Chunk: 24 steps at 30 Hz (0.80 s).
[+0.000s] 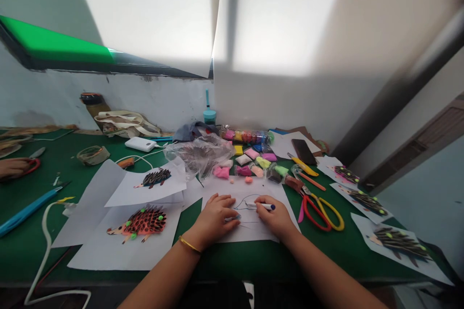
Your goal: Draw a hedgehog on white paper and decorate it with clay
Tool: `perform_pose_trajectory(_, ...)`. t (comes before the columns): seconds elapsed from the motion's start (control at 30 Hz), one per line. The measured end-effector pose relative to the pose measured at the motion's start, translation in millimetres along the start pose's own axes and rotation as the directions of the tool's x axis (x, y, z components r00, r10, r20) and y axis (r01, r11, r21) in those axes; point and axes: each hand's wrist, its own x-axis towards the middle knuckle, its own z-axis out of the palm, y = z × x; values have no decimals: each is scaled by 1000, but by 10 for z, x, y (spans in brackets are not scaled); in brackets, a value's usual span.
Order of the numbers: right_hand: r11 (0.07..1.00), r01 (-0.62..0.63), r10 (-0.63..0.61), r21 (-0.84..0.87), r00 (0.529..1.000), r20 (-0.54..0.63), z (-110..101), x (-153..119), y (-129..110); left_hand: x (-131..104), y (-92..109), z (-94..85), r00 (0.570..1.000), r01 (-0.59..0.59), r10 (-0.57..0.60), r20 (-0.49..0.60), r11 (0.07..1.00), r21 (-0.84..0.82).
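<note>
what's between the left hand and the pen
The head view shows white paper bearing part of a drawn outline between the left hand and the pen in the right hand.

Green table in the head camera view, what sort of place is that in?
Probably a craft room or classroom; I can't tell which. The green table holds packets of colourful, clay-like material and several hedgehog pictures, and the right hand has a pen on a line-marked sheet.
</note>
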Motion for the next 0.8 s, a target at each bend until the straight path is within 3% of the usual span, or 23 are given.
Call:
perform_pose_trajectory(0.5,998,-25,22,-61,998,-53,-46,-11,-72,-5,4,-2,1000,14,-14,-3,1000,-3)
perform_pose_trajectory(0.8,999,-30,33,43,996,-81,-79,-19,-69,-7,-8,11,1000,10,-10,-7,1000,9)
